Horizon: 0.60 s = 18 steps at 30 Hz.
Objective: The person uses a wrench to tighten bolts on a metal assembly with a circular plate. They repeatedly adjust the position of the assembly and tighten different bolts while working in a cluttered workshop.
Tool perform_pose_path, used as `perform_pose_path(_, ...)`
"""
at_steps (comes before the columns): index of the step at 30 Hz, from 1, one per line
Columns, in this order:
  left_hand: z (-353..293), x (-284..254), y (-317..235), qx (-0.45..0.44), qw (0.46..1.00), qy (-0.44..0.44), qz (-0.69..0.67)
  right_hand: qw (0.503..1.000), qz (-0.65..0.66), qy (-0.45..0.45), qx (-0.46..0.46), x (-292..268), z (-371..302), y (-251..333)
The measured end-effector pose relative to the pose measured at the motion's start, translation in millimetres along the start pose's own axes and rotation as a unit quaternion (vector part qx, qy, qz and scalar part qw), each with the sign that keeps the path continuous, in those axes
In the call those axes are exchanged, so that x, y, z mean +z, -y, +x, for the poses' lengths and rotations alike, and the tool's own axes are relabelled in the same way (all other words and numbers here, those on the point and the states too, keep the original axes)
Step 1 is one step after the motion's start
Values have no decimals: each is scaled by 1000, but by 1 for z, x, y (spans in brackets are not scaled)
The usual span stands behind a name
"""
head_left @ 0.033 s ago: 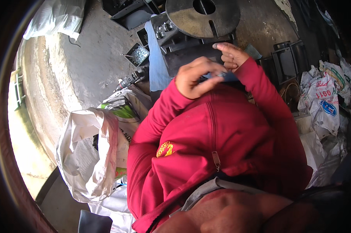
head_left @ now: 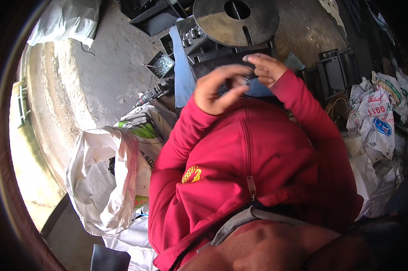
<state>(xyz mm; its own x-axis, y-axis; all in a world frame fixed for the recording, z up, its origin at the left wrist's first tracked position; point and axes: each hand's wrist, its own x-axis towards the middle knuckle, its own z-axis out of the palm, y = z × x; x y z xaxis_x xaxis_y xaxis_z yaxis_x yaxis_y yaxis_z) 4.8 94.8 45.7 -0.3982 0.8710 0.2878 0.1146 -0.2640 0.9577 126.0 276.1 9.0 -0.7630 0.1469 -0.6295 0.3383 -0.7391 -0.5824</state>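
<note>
My left hand (head_left: 217,89) is held in front of my body, blurred by motion. Its fingers curve toward the thumb, and a small grey metal piece (head_left: 246,81) shows at the tips, too small to name. Facing it, my right hand (head_left: 268,69) has its fingers folded in and the index finger and thumb pressed together; a dark spot sits at its fingertips, and I cannot make out what is held. Below both hands lie a dark flat plate (head_left: 204,68) and blue cloth (head_left: 257,88) across my lap.
A large round dark metal disc (head_left: 213,29) with a centre hole and slot stands ahead. To the left are a small bin of shiny metal parts (head_left: 161,64), a power drill (head_left: 153,91) and an open white sack (head_left: 100,180). Black metal frames (head_left: 334,74) and plastic bags (head_left: 375,108) lie right.
My left hand has shifted a little left, with the small metal piece still at its fingertips. My right hand has moved slightly left too.
</note>
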Motion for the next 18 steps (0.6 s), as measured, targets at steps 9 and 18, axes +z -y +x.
perform_pose_path(9, -26, -78, 23, -39, 954, -291, -63, 988, 103, 11, 114, 69, 58, -47)
perform_pose_path(18, -30, -80, 61, -78, 946, -305, -75, 984, 153, -47, 83, 93, 62, -45)
